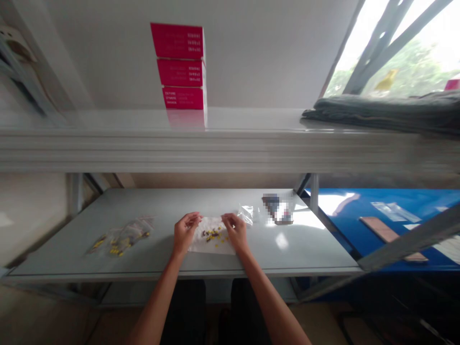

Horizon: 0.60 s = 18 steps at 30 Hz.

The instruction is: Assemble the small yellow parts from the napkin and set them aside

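Note:
A white sheet (210, 248) lies on the grey table between my hands, with small yellow and dark pieces (214, 235) scattered over its middle. My left hand (185, 235) rests at the sheet's left side, its fingers bent inward and closed at the far left corner. On the opposite side, my right hand (236, 232) curls its fingers in, closed at the far right corner. Just beyond my right hand is a crumpled clear plastic bag (246, 214). Farther left lie several clear bags (127, 235) with yellow pieces inside.
Above the grey table (151, 263) runs a shelf (251, 151) bearing stacked red boxes (181, 72) and folded dark cloth (377, 112). A pixelated item (278, 209) lies at the back right. Beyond a metal frame, a blue table (345, 218) holds a brown flat object (391, 237).

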Each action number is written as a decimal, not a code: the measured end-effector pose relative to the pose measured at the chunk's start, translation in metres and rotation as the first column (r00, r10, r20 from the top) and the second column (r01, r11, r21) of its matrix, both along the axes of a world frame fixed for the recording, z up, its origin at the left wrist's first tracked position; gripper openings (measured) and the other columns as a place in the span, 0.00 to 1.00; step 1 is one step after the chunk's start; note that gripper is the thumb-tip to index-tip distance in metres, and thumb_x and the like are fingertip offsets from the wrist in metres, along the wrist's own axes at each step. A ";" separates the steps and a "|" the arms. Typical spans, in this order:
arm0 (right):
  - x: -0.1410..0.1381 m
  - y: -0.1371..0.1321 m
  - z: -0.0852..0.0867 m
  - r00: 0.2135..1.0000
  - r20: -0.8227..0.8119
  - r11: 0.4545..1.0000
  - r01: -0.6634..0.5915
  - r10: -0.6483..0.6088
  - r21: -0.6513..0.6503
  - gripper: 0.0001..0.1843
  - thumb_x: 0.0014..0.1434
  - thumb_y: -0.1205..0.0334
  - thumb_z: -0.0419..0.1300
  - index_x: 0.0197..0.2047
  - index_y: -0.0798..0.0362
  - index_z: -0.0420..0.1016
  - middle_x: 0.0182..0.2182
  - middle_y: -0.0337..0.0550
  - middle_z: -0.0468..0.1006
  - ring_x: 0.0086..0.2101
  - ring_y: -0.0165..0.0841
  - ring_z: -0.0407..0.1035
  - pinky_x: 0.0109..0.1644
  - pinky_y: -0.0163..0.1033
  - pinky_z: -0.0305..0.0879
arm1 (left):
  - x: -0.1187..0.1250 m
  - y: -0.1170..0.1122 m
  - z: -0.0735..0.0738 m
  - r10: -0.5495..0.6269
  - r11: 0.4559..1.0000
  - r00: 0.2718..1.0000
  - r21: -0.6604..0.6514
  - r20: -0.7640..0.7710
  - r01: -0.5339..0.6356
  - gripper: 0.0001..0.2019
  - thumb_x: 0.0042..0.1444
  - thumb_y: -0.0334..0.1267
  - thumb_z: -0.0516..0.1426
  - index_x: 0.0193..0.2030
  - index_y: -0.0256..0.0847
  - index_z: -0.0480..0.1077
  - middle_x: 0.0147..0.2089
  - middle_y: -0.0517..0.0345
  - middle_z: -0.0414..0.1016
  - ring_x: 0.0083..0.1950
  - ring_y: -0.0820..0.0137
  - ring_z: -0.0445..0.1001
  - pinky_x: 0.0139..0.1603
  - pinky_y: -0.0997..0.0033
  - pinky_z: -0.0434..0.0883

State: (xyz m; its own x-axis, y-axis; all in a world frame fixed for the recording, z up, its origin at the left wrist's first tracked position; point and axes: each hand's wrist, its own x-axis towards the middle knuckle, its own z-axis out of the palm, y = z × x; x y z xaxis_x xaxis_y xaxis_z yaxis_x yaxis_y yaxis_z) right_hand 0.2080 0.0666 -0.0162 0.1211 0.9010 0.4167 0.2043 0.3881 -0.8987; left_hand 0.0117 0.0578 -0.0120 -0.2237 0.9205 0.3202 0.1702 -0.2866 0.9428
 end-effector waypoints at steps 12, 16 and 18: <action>0.017 -0.002 0.000 0.701 -0.168 0.718 0.650 -0.693 -0.247 0.19 0.63 0.44 0.57 0.43 0.54 0.67 0.20 0.34 0.70 0.21 0.31 0.63 0.28 0.35 0.56 | -0.118 -0.040 -0.003 0.450 0.690 0.288 0.124 -0.845 -0.713 0.18 0.56 0.33 0.56 0.52 0.37 0.77 0.45 0.39 0.80 0.47 0.49 0.75 0.45 0.53 0.70; 0.012 -0.006 0.002 0.784 -0.154 0.799 0.584 -0.601 -0.143 0.16 0.65 0.46 0.55 0.40 0.52 0.65 0.18 0.29 0.63 0.19 0.29 0.57 0.26 0.33 0.52 | -0.122 -0.038 -0.011 0.558 0.695 0.339 0.204 -0.758 -0.689 0.14 0.57 0.34 0.57 0.46 0.40 0.80 0.40 0.42 0.80 0.45 0.52 0.75 0.42 0.56 0.69; 0.011 -0.007 0.002 0.822 -0.122 0.831 0.549 -0.556 -0.085 0.15 0.65 0.47 0.55 0.38 0.51 0.64 0.17 0.27 0.59 0.19 0.28 0.54 0.25 0.33 0.50 | -0.121 -0.036 -0.011 0.632 0.705 0.365 0.311 -0.684 -0.637 0.12 0.58 0.35 0.56 0.43 0.41 0.81 0.42 0.44 0.80 0.50 0.53 0.73 0.48 0.55 0.68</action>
State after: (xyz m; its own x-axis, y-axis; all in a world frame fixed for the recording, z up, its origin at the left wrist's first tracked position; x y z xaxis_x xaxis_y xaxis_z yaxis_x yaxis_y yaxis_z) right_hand 0.2185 0.0601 -0.0144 0.6564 0.6831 0.3202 0.2471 0.2064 -0.9468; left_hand -0.1094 0.0219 -0.0232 -0.4504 0.6110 0.6510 0.8849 0.2084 0.4165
